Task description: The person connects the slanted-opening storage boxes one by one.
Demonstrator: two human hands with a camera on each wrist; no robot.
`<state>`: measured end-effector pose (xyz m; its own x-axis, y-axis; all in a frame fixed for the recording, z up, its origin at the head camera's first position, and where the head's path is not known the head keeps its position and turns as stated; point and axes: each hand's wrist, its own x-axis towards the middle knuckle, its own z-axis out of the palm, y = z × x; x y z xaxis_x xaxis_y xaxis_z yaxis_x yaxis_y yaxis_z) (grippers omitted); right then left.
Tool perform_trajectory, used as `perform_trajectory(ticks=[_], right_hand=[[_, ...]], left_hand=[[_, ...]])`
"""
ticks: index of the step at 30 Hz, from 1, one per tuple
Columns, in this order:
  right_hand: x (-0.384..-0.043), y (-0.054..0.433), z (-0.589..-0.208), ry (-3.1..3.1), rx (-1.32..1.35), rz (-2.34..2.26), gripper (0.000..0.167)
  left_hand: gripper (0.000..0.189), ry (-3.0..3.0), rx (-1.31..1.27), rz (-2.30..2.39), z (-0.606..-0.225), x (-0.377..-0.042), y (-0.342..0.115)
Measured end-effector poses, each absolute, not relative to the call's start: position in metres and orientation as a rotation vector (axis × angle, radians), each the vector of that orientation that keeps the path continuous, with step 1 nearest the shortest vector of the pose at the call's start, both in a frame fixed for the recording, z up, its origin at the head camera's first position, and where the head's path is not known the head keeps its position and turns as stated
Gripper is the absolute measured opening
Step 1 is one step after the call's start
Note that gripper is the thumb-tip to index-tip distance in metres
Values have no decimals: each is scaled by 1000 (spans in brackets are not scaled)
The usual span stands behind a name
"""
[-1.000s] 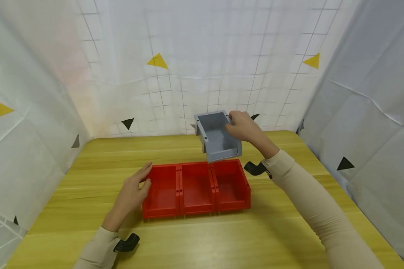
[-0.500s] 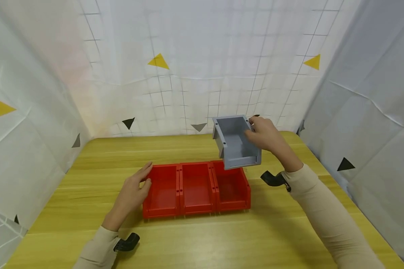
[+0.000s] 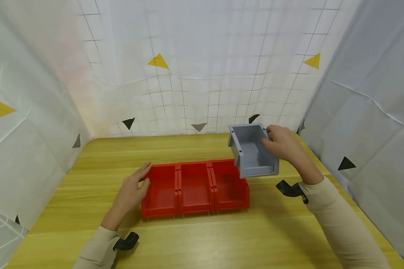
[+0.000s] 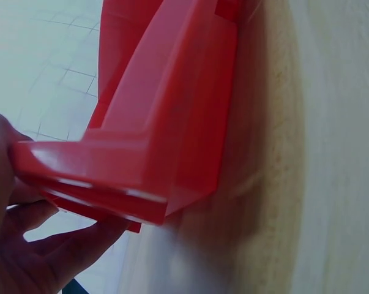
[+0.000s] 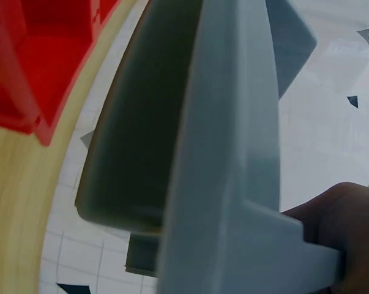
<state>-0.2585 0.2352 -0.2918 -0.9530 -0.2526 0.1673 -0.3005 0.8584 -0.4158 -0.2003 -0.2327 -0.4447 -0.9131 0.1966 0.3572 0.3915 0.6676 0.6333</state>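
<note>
Three red storage bins stand side by side on the table: the left bin (image 3: 162,192), the middle bin (image 3: 196,188) and the right bin (image 3: 227,188). My left hand (image 3: 129,196) holds the left bin by its outer side rim; the left wrist view has the thumb and fingers on either side of that red rim (image 4: 80,156). Up in the air, my right hand (image 3: 286,145) grips a grey storage bin (image 3: 252,151) by its right side wall, thumb inside. The grey bin hangs behind and above the right red bin, covering its back right corner. Its inside shows bare.
The wooden table (image 3: 202,243) stretches in front of and around the bins. White sheets with grid lines (image 3: 202,45) enclose the back and sides, marked with yellow and black triangles. A black wrist mount (image 3: 291,189) juts out from the right sleeve.
My right hand has carried the grey bin rightward and somewhat down, from behind the middle and right red bins to beyond the right one's back corner. The left hand and red bins stay put.
</note>
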Motion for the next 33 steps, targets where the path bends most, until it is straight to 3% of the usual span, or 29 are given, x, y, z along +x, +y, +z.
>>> perform_trajectory(ticks=[12,25,33], right_hand=[[-258,257,-315,-2839,479,620,25],[-258,266,-338,-2919,417,722,14],[-258,263,-353,-2931,408,715,19]], left_hand=[[51,-2631,-446,-1082,-443,-202,-241],[49,-2598,-446,-1072,-445,-208,-247],[49,-2603,-440,-1077,-446,-208,-249]])
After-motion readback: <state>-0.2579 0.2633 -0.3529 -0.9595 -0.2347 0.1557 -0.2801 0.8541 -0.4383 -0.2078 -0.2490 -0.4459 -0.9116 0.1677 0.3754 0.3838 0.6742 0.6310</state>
